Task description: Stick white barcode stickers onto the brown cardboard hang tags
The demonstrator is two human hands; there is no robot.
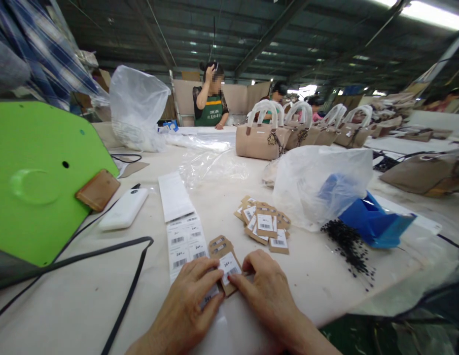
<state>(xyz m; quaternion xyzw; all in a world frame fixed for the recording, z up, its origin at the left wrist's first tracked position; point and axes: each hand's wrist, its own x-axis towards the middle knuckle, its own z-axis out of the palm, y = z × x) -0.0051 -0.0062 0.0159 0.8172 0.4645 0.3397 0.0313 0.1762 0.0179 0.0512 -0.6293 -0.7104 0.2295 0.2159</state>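
A small stack of brown cardboard hang tags [229, 288] lies between my hands, a white barcode sticker marked 24 on the top one. My left hand [192, 296] is closed at the stack's left edge, its fingertips on the tag and its palm over the lower end of the label strip. My right hand [269, 288] grips the right side, with the thumb pressed on the sticker and the index finger bent along the edge. Left of the tags runs the strip of printed barcode labels [185, 241]. A loose pile of stickered tags [264, 224] sits beyond my right hand.
Black tag strings [349, 246] lie at right beside a blue plastic wrapper [377, 219] and a clear bag [321, 187]. At left are a white power bank [124, 209], a brown phone [98, 190] and a green panel [40, 182]. Beige handbags [261, 142] and a co-worker [210, 106] are across the table.
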